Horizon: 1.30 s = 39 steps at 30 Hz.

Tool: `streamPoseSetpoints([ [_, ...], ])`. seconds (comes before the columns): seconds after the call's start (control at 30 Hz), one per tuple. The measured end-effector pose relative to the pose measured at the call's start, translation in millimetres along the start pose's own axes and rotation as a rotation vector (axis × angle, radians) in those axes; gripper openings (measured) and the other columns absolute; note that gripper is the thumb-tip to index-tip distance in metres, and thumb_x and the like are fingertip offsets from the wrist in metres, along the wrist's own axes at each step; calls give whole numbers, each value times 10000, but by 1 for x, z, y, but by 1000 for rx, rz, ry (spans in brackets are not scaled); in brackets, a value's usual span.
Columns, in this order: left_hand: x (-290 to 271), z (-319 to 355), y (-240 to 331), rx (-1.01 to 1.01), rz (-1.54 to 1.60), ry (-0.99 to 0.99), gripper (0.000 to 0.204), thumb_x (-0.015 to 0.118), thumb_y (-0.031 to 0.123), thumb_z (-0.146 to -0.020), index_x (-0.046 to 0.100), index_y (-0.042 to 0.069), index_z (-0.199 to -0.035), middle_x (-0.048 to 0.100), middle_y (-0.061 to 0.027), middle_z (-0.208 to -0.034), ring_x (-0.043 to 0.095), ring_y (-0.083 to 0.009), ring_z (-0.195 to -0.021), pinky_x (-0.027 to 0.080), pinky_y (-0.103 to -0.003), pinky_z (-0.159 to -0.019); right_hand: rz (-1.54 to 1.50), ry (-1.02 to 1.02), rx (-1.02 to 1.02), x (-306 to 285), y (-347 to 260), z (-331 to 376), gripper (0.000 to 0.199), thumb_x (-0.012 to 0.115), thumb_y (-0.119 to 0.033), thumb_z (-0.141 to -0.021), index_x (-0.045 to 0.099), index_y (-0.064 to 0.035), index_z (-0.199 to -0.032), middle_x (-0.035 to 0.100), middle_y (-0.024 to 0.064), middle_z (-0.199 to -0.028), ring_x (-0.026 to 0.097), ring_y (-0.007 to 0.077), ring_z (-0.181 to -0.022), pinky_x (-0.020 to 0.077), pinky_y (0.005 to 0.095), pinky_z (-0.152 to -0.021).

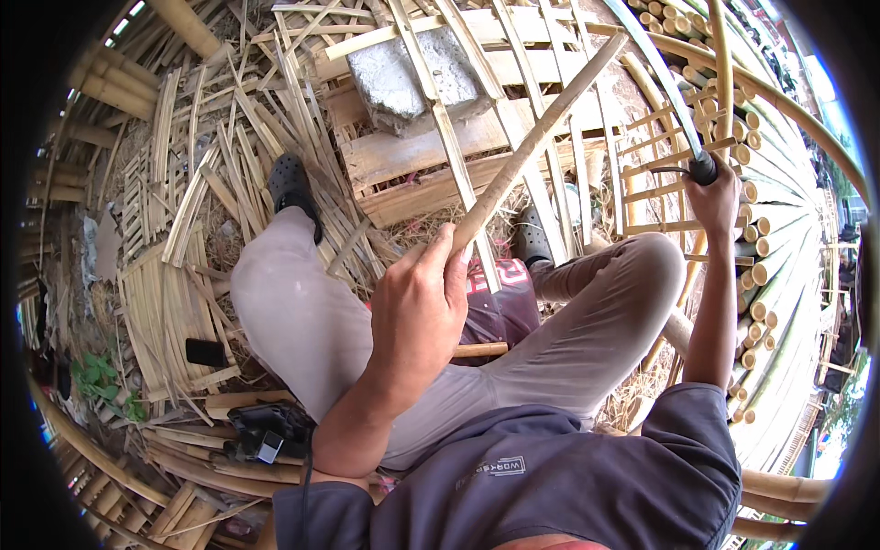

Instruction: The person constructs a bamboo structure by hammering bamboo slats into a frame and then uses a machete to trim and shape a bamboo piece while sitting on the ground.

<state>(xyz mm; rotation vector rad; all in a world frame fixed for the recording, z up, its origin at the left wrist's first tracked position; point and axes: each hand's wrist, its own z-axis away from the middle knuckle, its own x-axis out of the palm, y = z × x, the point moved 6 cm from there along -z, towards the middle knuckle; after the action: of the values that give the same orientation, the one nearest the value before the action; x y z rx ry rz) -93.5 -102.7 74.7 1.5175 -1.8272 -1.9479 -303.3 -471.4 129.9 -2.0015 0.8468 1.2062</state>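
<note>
My left hand (417, 307) is closed around the lower end of a long brown wooden stick (541, 133). The stick slants up and away to the right, crossing above several split bamboo strips (449, 137). Out at the right, my right hand (715, 197) grips the black handle of a long tool (676, 96). Its pale, curved bar or blade reaches to the far edge; I cannot make out its exact kind. The two held things are apart. Between my bent legs lies a dark cloth or sack (504, 312) with red and white print.
A rough concrete block (417, 78) rests on wooden planks (412, 151) ahead. Stacked green bamboo poles (779, 220) line the right, beside a slatted bamboo frame (660, 192). Loose strips (197, 197) cover the left ground, near a black phone-like slab (206, 352) and a dark bag (270, 426).
</note>
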Motion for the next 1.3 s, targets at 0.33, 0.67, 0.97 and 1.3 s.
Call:
streamPoseSetpoints([
  [0.33, -3, -6, -2, -68, -10, 48, 246, 605, 90, -920, 610, -63, -1112, 671, -264, -935, 653, -437, -847, 514, -473, -736, -319, -156, -541, 3, -79, 80, 255, 619, -63, -547, 601, -53, -801, 584, 135, -634, 621, 324, -571, 492, 359, -578],
  [0.67, 3, 4, 9, 24, -22, -14, 282, 636, 94, -891, 616, -62, -1124, 680, -249, -959, 664, -413, -860, 524, -467, -742, -330, -277, -543, 23, -138, 92, 291, 698, -95, -556, 623, -84, -838, 616, 153, -659, 640, 375, -637, 503, 432, -597],
  [0.97, 0, 9, 16, 2, 50, -76, 252, 631, 101, -919, 638, -79, -1096, 680, -249, -900, 668, -410, -800, 516, -440, -694, -13, 67, -183, 6, -91, 47, 236, 720, -165, -685, 693, -116, -914, 682, 158, -729, 683, 354, -701, 529, 447, -667],
  [1.3, 12, 5, 29, 53, 15, -117, 282, 638, 93, -913, 636, -110, -1109, 652, -252, -818, 649, -391, -697, 483, -448, -617, 115, 51, -116, 7, -70, 14, 291, 689, -177, -671, 719, -165, -960, 704, 158, -830, 686, 354, -817, 537, 454, -755],
])
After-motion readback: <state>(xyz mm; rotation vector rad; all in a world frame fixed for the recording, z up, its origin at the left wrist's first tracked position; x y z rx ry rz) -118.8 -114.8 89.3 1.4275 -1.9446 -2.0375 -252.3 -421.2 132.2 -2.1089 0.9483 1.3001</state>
